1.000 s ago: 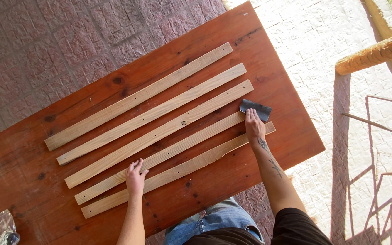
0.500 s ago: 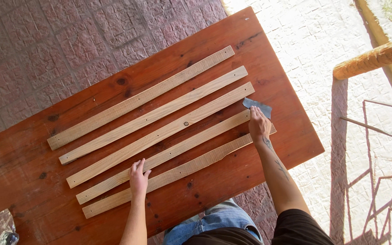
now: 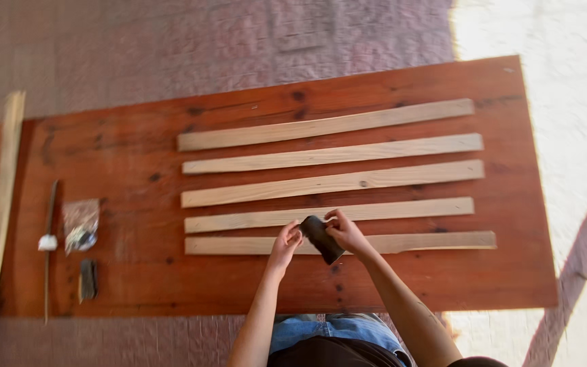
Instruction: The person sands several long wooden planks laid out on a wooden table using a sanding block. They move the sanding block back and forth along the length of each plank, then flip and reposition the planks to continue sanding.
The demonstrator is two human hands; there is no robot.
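Sandpaper (image 3: 322,238) dark, curled sheet, pinched between both hands over nearest slat (image 3: 402,242), near front edge of table (image 3: 137,285). Left hand (image 3: 285,246) fingers closed on left end; right hand (image 3: 345,231) closed on upper edge. Likely light, floppy, gritty; best gripped at edges.

Table (image 3: 171,292): five slats (image 3: 331,182) lying side by side, centre to right of frame. Small bag (image 3: 80,225), thin rod (image 3: 49,251) and short block (image 3: 88,278) at left. Loose plank (image 3: 0,211) along left edge.
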